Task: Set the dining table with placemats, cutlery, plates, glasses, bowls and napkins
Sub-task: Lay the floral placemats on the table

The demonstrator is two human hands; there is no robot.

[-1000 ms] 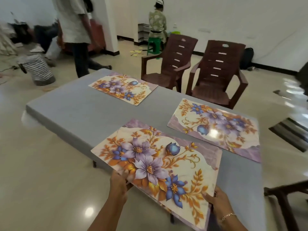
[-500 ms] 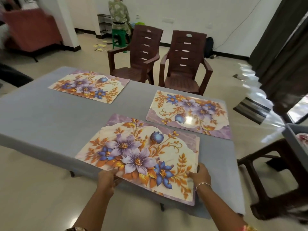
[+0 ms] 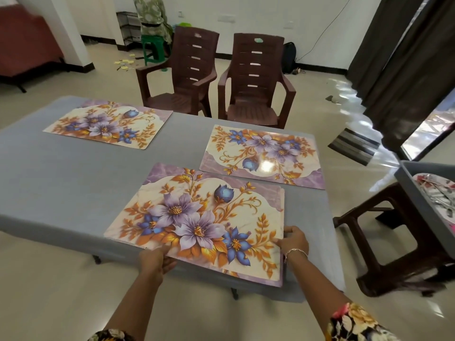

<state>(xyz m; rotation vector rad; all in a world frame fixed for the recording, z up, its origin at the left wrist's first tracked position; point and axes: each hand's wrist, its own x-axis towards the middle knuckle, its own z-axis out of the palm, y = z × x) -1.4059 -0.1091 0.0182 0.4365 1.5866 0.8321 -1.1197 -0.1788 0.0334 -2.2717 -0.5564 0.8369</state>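
One glossy rectangular floral placemat (image 3: 197,217), near edge pinched by left hand (image 3: 155,262) and right hand (image 3: 294,241).

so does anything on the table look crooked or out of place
The near placemat sits slightly askew, its near right corner seemingly past the table edge; the left hand and right hand grip it. Nothing else stands out.

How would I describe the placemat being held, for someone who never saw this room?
Find the grey table with floral placemats. The near placemat lies along its front edge. Only it is gripped by the left hand and right hand.
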